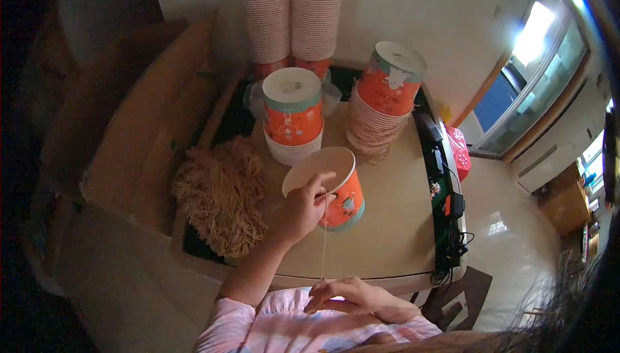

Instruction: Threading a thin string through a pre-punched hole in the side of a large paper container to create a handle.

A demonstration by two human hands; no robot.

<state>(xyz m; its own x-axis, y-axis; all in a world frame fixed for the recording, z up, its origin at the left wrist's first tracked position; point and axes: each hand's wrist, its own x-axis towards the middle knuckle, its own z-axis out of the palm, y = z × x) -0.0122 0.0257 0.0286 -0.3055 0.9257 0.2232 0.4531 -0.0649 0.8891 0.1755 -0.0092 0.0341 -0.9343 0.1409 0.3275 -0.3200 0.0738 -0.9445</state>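
Note:
A wide orange paper bucket point(349, 199) with a teal base band and white rim stands, slightly tilted, on the table in front of me. My left hand point(306, 206) is at its near left rim, thumb and fingers closed on a thin pale string point(324, 243). That string runs straight down to my right hand point(347, 293), which is held low in front of my body with its fingers curled round the string's lower end. Whether the left fingers also grip the bucket's wall is hidden. Left of the bucket lies a big tangled heap of beige strings point(223, 191).
Behind stand an upside-down stack of buckets point(292, 117), a second stack point(385, 98) with strings hanging from it, and two tall stacks point(290, 20) by the wall. A large cardboard box point(152, 114) is at left. Black power strips and cables point(454, 206) line the table's right edge.

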